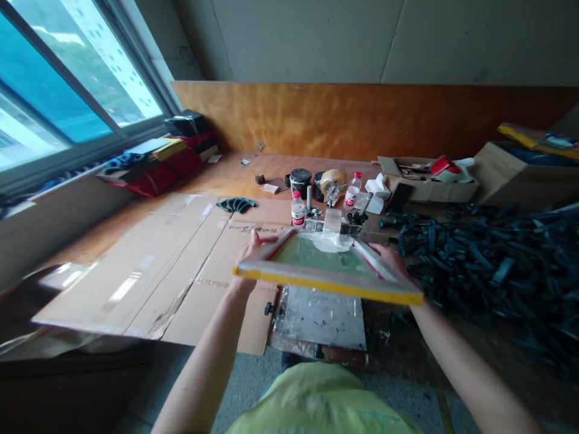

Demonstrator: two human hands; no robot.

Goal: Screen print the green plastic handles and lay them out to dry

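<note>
Both my hands lift a silk-screen printing frame (325, 265) with yellow outer edges, red-taped inner edges and a green-tinted mesh. My left hand (253, 256) grips its left side, fingers curling over the rim. My right hand (391, 259) holds the right side, partly hidden behind the frame. Beneath the frame lies a scuffed metal printing plate (323, 319) on a stained wooden base. A clamp with a black knob (357, 217) stands at the frame's far edge, partly hidden by it.
Flattened cardboard (136, 277) covers the bench's left side. A heap of black rubber-like pieces (488, 265) fills the right. Ink tins (300, 182), plastic bottles (297, 211) and a tape roll (332, 181) stand behind. Cardboard boxes (429, 184) sit far right, and a window (76, 78) lies left.
</note>
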